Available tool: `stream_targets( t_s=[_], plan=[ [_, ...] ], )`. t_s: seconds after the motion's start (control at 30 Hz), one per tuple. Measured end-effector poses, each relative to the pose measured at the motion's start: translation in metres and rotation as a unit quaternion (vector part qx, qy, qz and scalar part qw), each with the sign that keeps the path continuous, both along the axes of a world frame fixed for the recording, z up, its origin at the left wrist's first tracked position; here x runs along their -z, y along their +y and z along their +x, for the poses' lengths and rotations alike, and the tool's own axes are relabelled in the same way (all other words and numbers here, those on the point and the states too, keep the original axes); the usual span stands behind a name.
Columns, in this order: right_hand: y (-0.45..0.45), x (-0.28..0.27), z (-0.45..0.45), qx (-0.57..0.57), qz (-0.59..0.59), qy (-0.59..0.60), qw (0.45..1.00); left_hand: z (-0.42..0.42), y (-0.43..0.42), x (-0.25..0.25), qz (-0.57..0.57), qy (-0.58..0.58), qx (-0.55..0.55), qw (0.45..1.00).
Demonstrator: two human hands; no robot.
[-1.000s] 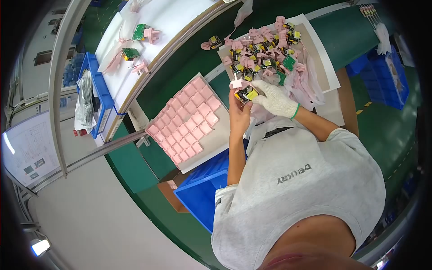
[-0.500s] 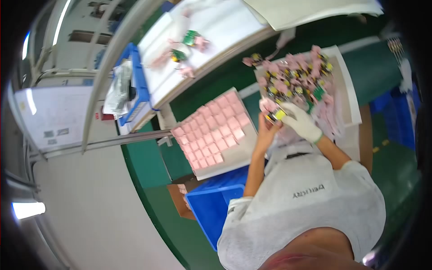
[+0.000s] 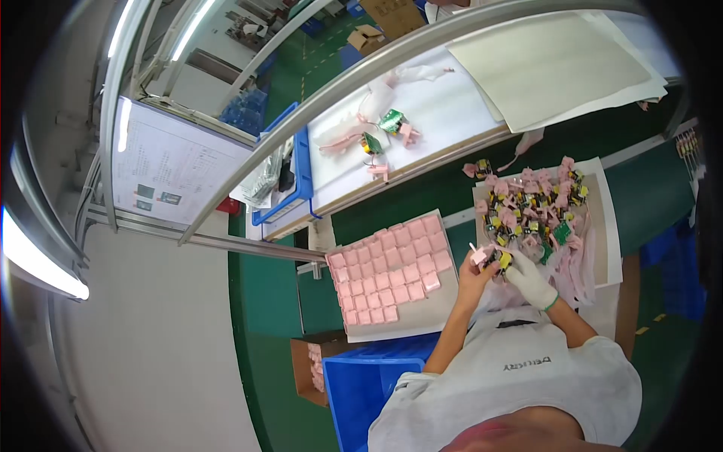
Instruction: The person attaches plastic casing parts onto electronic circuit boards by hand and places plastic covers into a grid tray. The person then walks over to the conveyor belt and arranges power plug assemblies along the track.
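A small electronic assembly (image 3: 504,261) with a yellow block and a pale pink plug piece is held between my two hands, in front of my chest. My bare left hand (image 3: 471,279) is closed around its pink end. My right hand (image 3: 532,281), in a white glove with a green cuff edge, grips the yellow-block side; its fingertips partly hide the part. Just beyond my hands lies a heap of similar assemblies (image 3: 531,207) with pink pieces, yellow blocks and green boards. To the left, rows of pink square housings (image 3: 388,260) cover much of a board.
A blue bin (image 3: 361,392) and a cardboard box (image 3: 305,369) of pink parts stand at lower left. Behind is a white shelf (image 3: 429,98) with a few boards and a blue tray (image 3: 303,169). A metal frame bar (image 3: 301,120) crosses the upper view.
The camera view has swung, so the scene sits lower and further right. Both hands still hold the assembly together, with the pink piece now turned more to the left.
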State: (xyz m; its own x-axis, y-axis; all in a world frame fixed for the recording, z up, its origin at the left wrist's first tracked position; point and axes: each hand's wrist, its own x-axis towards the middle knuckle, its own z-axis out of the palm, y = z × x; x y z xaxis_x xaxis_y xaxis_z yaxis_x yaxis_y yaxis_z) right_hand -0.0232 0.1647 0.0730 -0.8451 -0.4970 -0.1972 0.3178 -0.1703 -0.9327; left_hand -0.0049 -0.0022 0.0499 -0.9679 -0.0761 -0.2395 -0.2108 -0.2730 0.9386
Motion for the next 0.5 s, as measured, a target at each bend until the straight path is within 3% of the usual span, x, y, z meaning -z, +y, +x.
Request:
stream_targets(
  t_s=[0.23, 0.3, 0.43, 0.5],
  plan=[
    [0.005, 0.014, 0.001, -0.012, 0.001, 0.007, 1.0, 0.005, -0.008, 0.029, -0.067, 0.017, 0.046, 0.997],
    [0.005, 0.012, -0.003, -0.016, -0.01, 0.024, 1.0, 0.003, 0.0, 0.022, 0.041, 0.01, 0.016, 0.999],
    [0.004, 0.007, -0.007, 0.007, -0.026, -0.008, 1.0, -0.001, 0.004, 0.039, 0.042, 0.002, 0.025, 0.999],
    [0.007, 0.005, -0.009, 0.018, -0.009, -0.033, 0.999, 0.0, 0.011, 0.039, 0.109, -0.028, 0.015, 0.994]
  ],
)
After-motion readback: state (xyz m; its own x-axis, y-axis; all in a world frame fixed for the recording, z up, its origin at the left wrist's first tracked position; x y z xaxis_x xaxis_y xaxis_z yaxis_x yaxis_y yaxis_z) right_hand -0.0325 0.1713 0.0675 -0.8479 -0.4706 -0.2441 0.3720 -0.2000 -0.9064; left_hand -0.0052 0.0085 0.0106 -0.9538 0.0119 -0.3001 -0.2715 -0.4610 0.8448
